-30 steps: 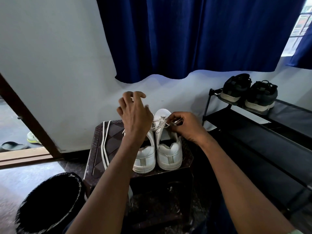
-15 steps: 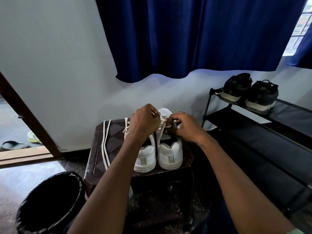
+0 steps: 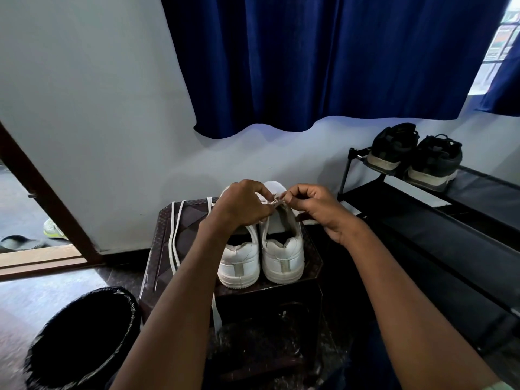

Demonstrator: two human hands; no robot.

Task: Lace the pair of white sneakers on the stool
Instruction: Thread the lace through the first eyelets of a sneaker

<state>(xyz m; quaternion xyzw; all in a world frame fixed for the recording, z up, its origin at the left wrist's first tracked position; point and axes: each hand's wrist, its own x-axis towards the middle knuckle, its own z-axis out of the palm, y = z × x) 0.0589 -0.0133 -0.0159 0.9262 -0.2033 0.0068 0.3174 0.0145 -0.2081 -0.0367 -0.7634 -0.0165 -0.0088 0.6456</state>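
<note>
Two white sneakers stand side by side, heels toward me, on a dark brown stool (image 3: 180, 220). My left hand (image 3: 242, 206) reaches over the left sneaker (image 3: 239, 263) and pinches the lace (image 3: 275, 202) at the top of the right sneaker (image 3: 284, 257). My right hand (image 3: 315, 209) pinches the same lace from the right side. The fingertips of both hands meet over the right sneaker's tongue. A loose white lace (image 3: 174, 235) lies in a long loop on the stool's left part and hangs over its front edge.
A black bin (image 3: 81, 339) stands on the floor at the lower left. A black shoe rack (image 3: 439, 220) on the right carries a pair of dark sneakers (image 3: 416, 156). A blue curtain (image 3: 323, 60) hangs above, and a doorway (image 3: 22, 215) opens at left.
My left hand came down from its raised, spread position and closed on the right sneaker's lace. Both hands now pinch the lace close together.
</note>
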